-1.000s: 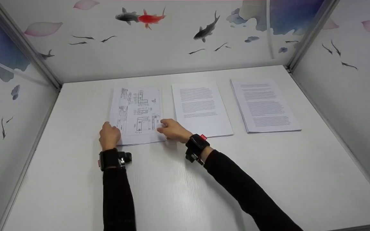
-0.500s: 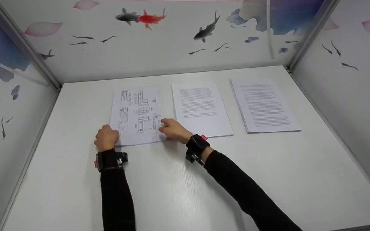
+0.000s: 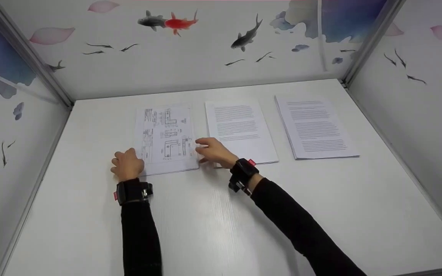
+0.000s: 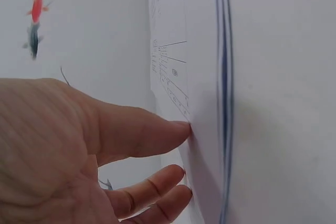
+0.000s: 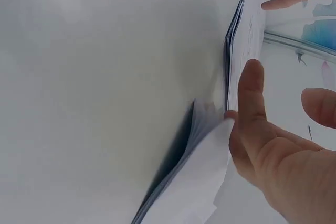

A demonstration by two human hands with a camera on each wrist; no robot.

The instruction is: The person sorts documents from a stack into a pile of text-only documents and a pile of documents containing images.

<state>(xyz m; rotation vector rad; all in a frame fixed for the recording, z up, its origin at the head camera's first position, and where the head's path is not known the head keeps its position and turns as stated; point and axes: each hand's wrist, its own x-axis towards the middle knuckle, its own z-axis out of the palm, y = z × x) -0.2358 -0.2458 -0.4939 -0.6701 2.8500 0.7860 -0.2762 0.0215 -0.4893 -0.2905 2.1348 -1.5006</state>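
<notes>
A stack of paper sheets with technical drawings on top point(image 3: 167, 138) lies flat on the table at the left. My left hand point(image 3: 127, 165) is at its lower left corner; in the left wrist view the thumb point(image 4: 157, 132) touches the top sheet, with the fingers spread beside it. Between this stack and the middle stack of printed text point(image 3: 240, 149) is my right hand point(image 3: 215, 152), its fingers loosely extended. The right wrist view shows a fingertip against the lifted corner of a paper stack point(image 5: 194, 171), with the drawing stack point(image 5: 241, 51) beyond.
A third stack of printed text point(image 3: 317, 130) lies at the right on the white table point(image 3: 205, 230). Walls with painted fish point(image 3: 205, 57) enclose the back and both sides.
My right hand has shifted right, off the drawing stack's edge towards the middle stack. My left hand moved slightly left, its fingers now more spread. The drawing stack looks slightly shifted.
</notes>
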